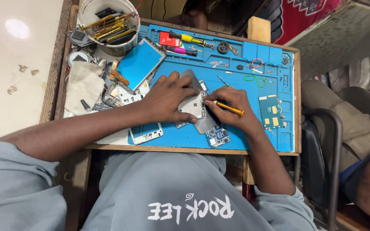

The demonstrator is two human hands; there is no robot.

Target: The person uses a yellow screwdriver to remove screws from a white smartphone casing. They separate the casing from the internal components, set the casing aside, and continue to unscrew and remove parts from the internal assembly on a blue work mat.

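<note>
Silver phone frame (pixel 192 105) lying on our blue mat (pixel 240 137), our left hand (pixel 165 99) pressing it flat, our right hand (pixel 231 105) pinching yellow screwdriver (pixel 229 108), circuit boards (pixel 218 136) crowding beside, tub of tools (pixel 108 25) behind.

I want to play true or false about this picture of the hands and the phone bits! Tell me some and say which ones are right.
1. The right hand holds a yellow-handled tool. True.
2. The left hand rests on a silver phone frame. True.
3. The work mat is red. False: it is blue.
4. The round tub of tools sits near the mat's bottom right corner. False: it stands at the top left.
5. A small circuit board lies on the mat below the hands. True.
</note>
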